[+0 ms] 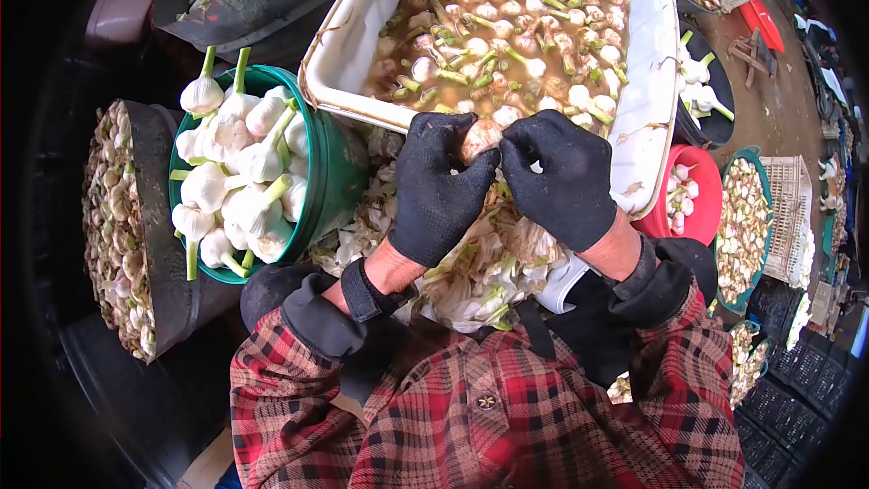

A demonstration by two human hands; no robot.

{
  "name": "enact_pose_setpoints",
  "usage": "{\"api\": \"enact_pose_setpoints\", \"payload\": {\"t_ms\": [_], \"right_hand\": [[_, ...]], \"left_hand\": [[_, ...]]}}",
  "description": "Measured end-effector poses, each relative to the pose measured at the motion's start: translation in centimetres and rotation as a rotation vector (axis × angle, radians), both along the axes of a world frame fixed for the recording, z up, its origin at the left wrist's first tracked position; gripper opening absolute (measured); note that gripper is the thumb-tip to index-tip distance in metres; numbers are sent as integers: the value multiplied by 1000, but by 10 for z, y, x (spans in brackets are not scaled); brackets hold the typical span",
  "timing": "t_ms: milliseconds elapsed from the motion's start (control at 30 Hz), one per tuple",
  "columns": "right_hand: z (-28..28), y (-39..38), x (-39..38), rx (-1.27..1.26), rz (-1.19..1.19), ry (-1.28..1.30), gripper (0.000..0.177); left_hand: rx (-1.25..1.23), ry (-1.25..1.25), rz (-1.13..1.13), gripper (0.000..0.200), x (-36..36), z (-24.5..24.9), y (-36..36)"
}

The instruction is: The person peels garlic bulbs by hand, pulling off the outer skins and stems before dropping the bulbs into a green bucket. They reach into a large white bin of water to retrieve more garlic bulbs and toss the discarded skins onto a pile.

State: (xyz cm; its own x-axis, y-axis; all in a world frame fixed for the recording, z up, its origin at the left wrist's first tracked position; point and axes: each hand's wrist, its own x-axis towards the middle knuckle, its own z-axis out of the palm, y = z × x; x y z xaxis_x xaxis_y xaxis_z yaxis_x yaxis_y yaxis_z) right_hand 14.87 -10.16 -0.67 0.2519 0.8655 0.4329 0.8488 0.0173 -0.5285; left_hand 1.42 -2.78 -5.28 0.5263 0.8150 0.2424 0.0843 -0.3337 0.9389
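Both my hands wear black gloves and meet just in front of the white tub's near rim. A brownish garlic bulb (481, 139) sits in the fingers of my left hand (441, 179), which is closed around it. My right hand (563, 174) is pinched together at the bulb's right side; whether loose skin is between its fingertips is hidden. Beyond them, the white tub (342, 54) holds murky brown water with many garlic bulbs and cut green stems floating in it. Below my hands lies a heap of peeled garlic skins (493, 276).
At left stands a green bucket (337, 177) full of clean white garlic with stems. A dark container (167, 244) of bulbs lies beyond it. To the right are a red bucket (704, 204) with some bulbs, a black bowl (715, 132) and a pale crate (789, 208).
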Motion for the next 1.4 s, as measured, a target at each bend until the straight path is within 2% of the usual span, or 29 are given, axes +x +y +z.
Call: {"api": "enact_pose_setpoints", "payload": {"t_ms": [200,267,300,367,433,500,567,633,700,800,833,900,1000,1100,1233,1300,1367,1400], "right_hand": [[0,3,4,51,14,107,7],[2,1,8,-68,-39,392,8],[1,1,12,-67,-40,391,8],[0,2,28,-101,-122,434,8],[-14,1,46,-79,-116,372,7],[-22,-2,59,-119,-158,158,7],[-15,-3,60,-196,-164,204,10],[-2,-3,53,12,-43,305,16],[9,-6,43,-40,4,353,18],[7,-3,31,72,181,267,19],[5,-3,30,72,180,268,19],[2,-4,28,50,157,271,18],[-2,-6,26,71,153,140,14],[-5,-6,21,134,147,14,10],[-6,-10,18,99,143,-43,9],[-7,-12,18,48,160,8,9],[-9,-13,17,33,157,78,8],[-10,-13,16,19,155,147,7]], "left_hand": [[-6,27,-63,34,-5,11,8],[-284,16,-204,36,-7,16,13],[-283,16,-206,36,-7,17,14],[-666,-252,-363,34,-9,20,15],[-702,-275,-402,37,-10,24,16],[-739,-296,-441,39,-12,30,18],[-777,-278,-471,44,-14,34,22],[-743,-251,-455,48,-14,36,24],[-863,-265,-449,49,-12,41,22],[-969,-288,-431,47,-9,36,20],[-970,-286,-432,47,-9,30,21],[-709,-110,-457,49,-9,16,23],[-842,-185,-426,52,-6,27,15],[-845,-182,-407,51,-6,27,14],[-872,-186,-426,48,-7,29,15],[-813,229,-545,41,-10,45,23],[-802,224,-526,41,-9,43,20],[-560,206,-513,43,-10,33,17]]}}
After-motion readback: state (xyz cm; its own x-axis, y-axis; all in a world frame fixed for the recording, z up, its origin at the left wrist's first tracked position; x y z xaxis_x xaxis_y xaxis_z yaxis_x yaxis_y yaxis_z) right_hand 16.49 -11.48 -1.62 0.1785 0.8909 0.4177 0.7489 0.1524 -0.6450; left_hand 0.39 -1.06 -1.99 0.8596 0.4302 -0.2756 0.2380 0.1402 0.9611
